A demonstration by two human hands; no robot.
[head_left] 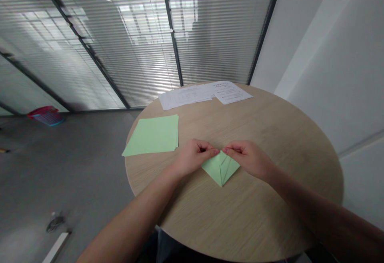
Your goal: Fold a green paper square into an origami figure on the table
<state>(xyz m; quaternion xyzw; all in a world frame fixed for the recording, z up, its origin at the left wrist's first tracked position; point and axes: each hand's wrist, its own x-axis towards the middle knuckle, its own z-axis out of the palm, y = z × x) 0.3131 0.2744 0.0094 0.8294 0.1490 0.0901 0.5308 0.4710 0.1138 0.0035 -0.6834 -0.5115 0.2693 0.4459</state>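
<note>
1. Here, the grip of the left hand (192,157) is clenched: its fingers curl in and the fingertips (213,151) pinch the top left edge of the folded green paper (220,169).
2. The grip of the right hand (250,159) mirrors it, with its fingertips (227,150) closed on the top right edge of the same paper. The two sets of fingertips sit just beside each other, almost touching.
3. The folded green paper lies flat on the desk (270,127) between the hands. It is a kite-like shape with a centre crease, and its point is aimed toward the person.
4. Both forearms reach in from the near edge of the round wooden desk.
5. A stack of green sheets (153,135) lies unfolded on the desk to the left of the left hand, close to the rim and apart from the folded piece.
6. White printed sheets (204,93) lie spread along the far edge of the desk, well apart from the hands.
7. Beyond the desk stands a glass wall (135,35) with slatted blinds. A red basket (45,115) sits on the grey floor at its foot, far to the left.
</note>
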